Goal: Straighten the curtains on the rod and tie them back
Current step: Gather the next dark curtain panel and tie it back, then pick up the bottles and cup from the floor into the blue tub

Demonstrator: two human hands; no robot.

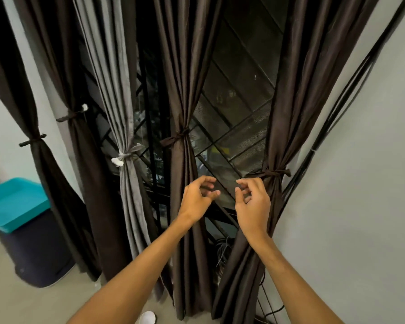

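Observation:
Several curtain panels hang before a dark grilled window, each gathered by a tie. The rightmost brown curtain is bound by a brown tie. A middle brown curtain has its own tie, and a grey curtain is bound by a grey tie. Two more brown panels hang at the left. My left hand hovers in front of the window with fingers loosely curled, holding nothing. My right hand is just left of the rightmost tie, fingers loosely curled, apart from it.
A teal tub sits on a dark bin at the left. Black cables run down the grey wall on the right. A window grille shows between the curtains. A white object lies on the floor.

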